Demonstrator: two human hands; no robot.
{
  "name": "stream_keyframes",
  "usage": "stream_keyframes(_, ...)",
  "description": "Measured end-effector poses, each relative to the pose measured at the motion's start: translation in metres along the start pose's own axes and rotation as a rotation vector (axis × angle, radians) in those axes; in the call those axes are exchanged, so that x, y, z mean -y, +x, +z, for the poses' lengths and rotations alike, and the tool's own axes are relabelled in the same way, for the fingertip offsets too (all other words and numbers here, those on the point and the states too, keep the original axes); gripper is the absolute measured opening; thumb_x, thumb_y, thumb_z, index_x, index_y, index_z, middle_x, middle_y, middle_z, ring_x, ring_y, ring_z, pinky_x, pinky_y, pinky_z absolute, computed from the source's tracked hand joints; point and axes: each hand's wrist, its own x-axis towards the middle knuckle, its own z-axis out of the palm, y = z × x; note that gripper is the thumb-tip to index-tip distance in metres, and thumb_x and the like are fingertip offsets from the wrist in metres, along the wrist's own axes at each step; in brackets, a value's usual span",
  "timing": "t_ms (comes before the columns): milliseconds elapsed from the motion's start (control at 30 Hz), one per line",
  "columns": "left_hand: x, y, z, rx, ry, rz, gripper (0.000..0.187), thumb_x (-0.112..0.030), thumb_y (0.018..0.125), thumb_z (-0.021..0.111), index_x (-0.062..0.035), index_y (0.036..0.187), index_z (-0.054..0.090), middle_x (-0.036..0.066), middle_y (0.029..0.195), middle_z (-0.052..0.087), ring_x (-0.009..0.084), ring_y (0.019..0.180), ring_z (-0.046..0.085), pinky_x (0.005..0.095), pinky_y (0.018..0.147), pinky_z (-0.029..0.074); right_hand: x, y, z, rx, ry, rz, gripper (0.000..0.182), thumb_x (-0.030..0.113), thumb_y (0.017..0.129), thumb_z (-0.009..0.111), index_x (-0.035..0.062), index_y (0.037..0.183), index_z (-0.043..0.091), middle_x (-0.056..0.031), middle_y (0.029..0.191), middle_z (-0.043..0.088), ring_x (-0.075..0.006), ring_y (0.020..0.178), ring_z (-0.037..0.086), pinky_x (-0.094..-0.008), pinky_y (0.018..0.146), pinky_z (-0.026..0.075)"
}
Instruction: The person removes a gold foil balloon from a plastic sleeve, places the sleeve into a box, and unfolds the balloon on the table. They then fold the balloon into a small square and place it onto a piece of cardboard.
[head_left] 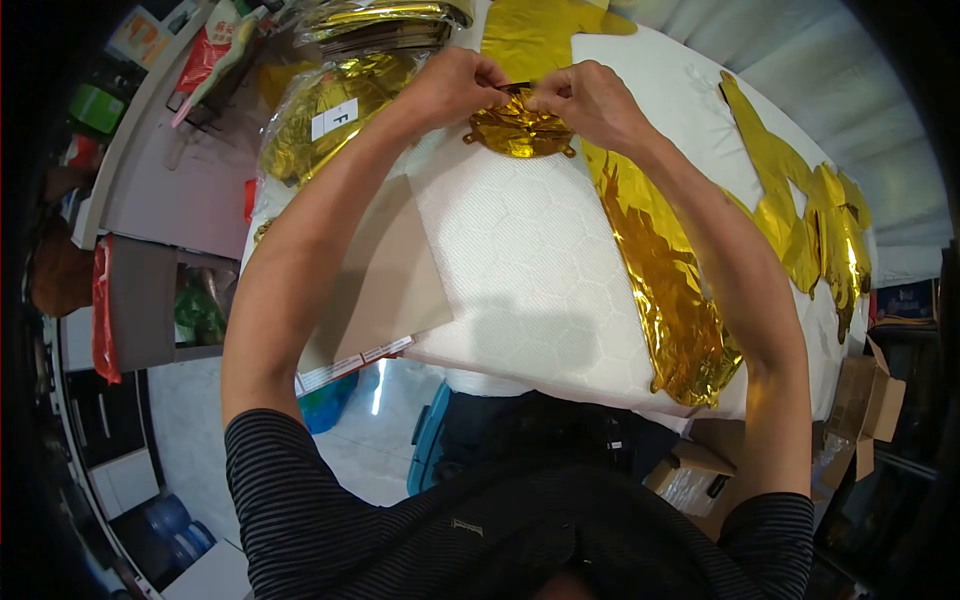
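Note:
My left hand (455, 85) and my right hand (590, 100) are raised together over a white padded table top (520, 260). Both pinch the top edge of a crumpled gold foil piece (518, 130) that hangs between them, with a small dark bit at the pinch point. The fingers of both hands are closed on the foil. A long strip of gold foil (670, 290) runs from under my right wrist toward the table's near edge.
A clear bag of gold foil with a white label (320, 125) lies at the far left. More gold foil shapes (820, 230) lie at the right. A brown cardboard sheet (385, 280) overhangs the left edge. Cardboard boxes (870, 400) stand on the floor at the right.

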Motion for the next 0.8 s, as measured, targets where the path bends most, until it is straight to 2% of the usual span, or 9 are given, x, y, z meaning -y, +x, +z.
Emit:
stream_keyframes(200,-0.005,-0.007,-0.001,0.006,-0.031,0.085,0.038,-0.023,0.091,0.08,0.005,0.116,0.072,0.006,0.098,0.074,0.0111,0.09,0.066,0.0286,0.082,0.053,0.001,0.004,0.006,-0.056,-0.041,0.044,0.023,0.022,0.087,0.084,0.0006,0.09,0.077,-0.0094,0.077,0.075,-0.0161,0.068,0.066,-0.0339,0.067,0.051)
stream_keyframes(267,-0.009,-0.003,-0.002,0.104,-0.151,-0.035,0.038,-0.027,0.092,0.079,0.0033,0.114,0.075,0.005,0.095,0.073,0.01,0.088,0.065,0.0277,0.082,0.051,0.001,0.003,0.008,-0.054,-0.015,0.05,0.023,0.023,0.086,0.084,0.0009,0.087,0.076,-0.0087,0.077,0.075,-0.0161,0.068,0.066,-0.0339,0.067,0.052)
stream_keyframes(400,-0.013,0.0,-0.001,0.102,-0.024,-0.016,0.035,-0.029,0.093,0.077,0.0023,0.11,0.076,0.004,0.093,0.074,0.0088,0.088,0.064,0.0273,0.081,0.051,0.004,0.003,0.009,-0.077,-0.023,0.039,0.026,0.025,0.085,0.086,0.0026,0.083,0.073,-0.0063,0.073,0.073,-0.0159,0.066,0.065,-0.0336,0.066,0.052)
stream_keyframes(467,-0.012,0.002,0.001,0.113,-0.083,0.022,0.036,-0.033,0.085,0.082,-0.0018,0.103,0.08,0.009,0.089,0.075,0.0148,0.082,0.066,0.0323,0.077,0.051,0.002,0.002,0.011,-0.103,-0.031,0.03,0.029,0.027,0.084,0.087,0.0026,0.081,0.072,-0.0058,0.071,0.071,-0.0161,0.065,0.064,-0.0341,0.065,0.051)
stream_keyframes(500,-0.012,0.003,0.001,0.113,-0.083,0.025,0.036,-0.033,0.085,0.082,-0.0018,0.103,0.08,0.009,0.089,0.075,0.0148,0.082,0.066,0.0323,0.077,0.051,0.001,0.003,0.012,-0.127,-0.038,0.02,0.032,0.029,0.083,0.088,0.0026,0.08,0.071,-0.0053,0.069,0.07,-0.0162,0.063,0.062,-0.0347,0.063,0.05)
stream_keyframes(567,-0.014,0.0,0.0,0.134,-0.071,0.009,0.028,-0.024,0.095,0.075,0.0017,0.107,0.077,0.003,0.09,0.074,0.0079,0.085,0.063,0.0278,0.079,0.051,0.005,0.001,0.007,-0.106,-0.053,0.017,0.035,0.031,0.081,0.089,0.0027,0.078,0.069,-0.0051,0.068,0.068,-0.0164,0.062,0.061,-0.0355,0.062,0.049)
stream_keyframes(633,-0.01,0.002,0.001,0.124,-0.07,0.027,0.027,-0.023,0.094,0.075,0.0022,0.106,0.077,0.003,0.089,0.074,0.0083,0.085,0.064,0.0282,0.079,0.052,0.006,0.001,0.006,-0.083,-0.067,0.012,0.038,0.033,0.08,0.09,0.0027,0.076,0.068,-0.0049,0.066,0.066,-0.0167,0.061,0.059,-0.0362,0.06,0.047)
stream_keyframes(700,-0.003,0.005,0.003,0.114,-0.069,0.045,0.026,-0.021,0.094,0.075,0.0027,0.105,0.076,0.003,0.088,0.073,0.0088,0.085,0.064,0.0287,0.079,0.052,0.005,0.002,0.008,-0.092,-0.057,0.014,0.044,0.042,0.074,0.092,0.0048,0.073,0.068,-0.0077,0.064,0.067,-0.0249,0.06,0.064,-0.0404,0.059,0.049)
stream_keyframes(800,-0.004,0.005,0.002,0.055,-0.009,0.076,0.024,-0.018,0.093,0.074,0.0033,0.105,0.076,0.005,0.087,0.073,0.0097,0.084,0.064,0.0295,0.079,0.052,0.004,0.002,0.009,-0.081,-0.064,0.001,0.043,0.042,0.075,0.091,0.0054,0.074,0.069,-0.0067,0.065,0.068,-0.0248,0.061,0.064,-0.0398,0.06,0.049)
